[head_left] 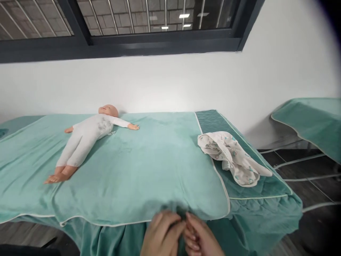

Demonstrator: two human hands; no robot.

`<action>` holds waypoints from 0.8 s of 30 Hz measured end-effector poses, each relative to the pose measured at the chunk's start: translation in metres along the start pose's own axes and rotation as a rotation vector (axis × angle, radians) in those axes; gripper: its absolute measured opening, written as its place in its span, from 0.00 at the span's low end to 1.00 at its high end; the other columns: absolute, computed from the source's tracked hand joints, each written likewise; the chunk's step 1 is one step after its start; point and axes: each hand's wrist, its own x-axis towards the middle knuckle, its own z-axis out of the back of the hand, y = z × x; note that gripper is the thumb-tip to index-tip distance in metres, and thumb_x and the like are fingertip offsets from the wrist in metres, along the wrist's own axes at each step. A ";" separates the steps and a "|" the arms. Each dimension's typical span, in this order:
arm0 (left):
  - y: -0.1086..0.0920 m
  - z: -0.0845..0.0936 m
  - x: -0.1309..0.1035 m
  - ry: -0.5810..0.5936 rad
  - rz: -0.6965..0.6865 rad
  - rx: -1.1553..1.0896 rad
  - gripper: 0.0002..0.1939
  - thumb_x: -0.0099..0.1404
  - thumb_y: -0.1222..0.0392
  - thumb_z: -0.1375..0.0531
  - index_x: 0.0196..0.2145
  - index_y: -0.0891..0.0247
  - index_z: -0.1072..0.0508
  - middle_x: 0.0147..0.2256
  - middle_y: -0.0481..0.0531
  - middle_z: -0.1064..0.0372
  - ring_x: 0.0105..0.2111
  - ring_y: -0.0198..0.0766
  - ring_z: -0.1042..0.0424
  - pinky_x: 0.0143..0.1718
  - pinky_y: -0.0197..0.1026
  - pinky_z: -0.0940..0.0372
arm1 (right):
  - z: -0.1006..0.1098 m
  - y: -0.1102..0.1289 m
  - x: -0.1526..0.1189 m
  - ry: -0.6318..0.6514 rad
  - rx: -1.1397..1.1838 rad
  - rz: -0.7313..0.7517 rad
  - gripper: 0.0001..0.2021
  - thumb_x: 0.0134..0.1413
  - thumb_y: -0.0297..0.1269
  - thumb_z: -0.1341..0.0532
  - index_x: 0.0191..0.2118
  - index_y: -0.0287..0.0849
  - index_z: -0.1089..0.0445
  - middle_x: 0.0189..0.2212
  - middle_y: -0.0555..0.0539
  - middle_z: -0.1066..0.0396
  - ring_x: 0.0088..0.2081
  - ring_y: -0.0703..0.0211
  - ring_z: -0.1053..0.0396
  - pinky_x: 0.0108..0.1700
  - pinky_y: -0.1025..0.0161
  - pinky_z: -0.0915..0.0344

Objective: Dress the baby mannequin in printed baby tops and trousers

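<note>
Head view: green cover (pixel 160 167) lies just beyond curled fingers (pixel 195 223); can't tell their grip.

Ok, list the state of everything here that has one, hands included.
Doll: on its back, arms spread, clothed in white.
Patterned cloth: crumpled.
Light green sheet: spread out, lightly wrinkled.
Darker green cover: draped down in front.
Left hand: fingers curled.
Right hand: fingers curled, close to the left; any held item is unclear.
</note>
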 end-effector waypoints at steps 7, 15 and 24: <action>0.068 -0.009 0.128 -0.093 0.366 -0.165 0.15 0.69 0.66 0.50 0.45 0.61 0.26 0.44 0.55 0.25 0.46 0.40 0.27 0.49 0.45 0.32 | 0.065 0.142 -0.013 -0.612 -0.807 0.593 0.21 0.57 0.59 0.42 0.32 0.45 0.33 0.20 0.53 0.42 0.24 0.62 0.43 0.27 0.64 0.47; 0.092 -0.035 0.172 -0.125 0.516 -0.058 0.14 0.68 0.66 0.49 0.45 0.63 0.25 0.45 0.56 0.25 0.45 0.44 0.27 0.49 0.46 0.35 | 0.123 0.233 0.053 -0.753 -1.920 0.372 0.18 0.66 0.48 0.49 0.39 0.42 0.27 0.34 0.38 0.24 0.34 0.46 0.27 0.31 0.59 0.45; 0.031 -0.050 0.261 -0.231 0.320 -0.283 0.31 0.64 0.50 0.39 0.62 0.63 0.40 0.56 0.61 0.36 0.52 0.44 0.32 0.52 0.44 0.36 | 0.064 0.346 0.011 -0.912 -1.849 0.694 0.16 0.63 0.45 0.48 0.36 0.44 0.26 0.32 0.44 0.26 0.31 0.55 0.34 0.30 0.62 0.50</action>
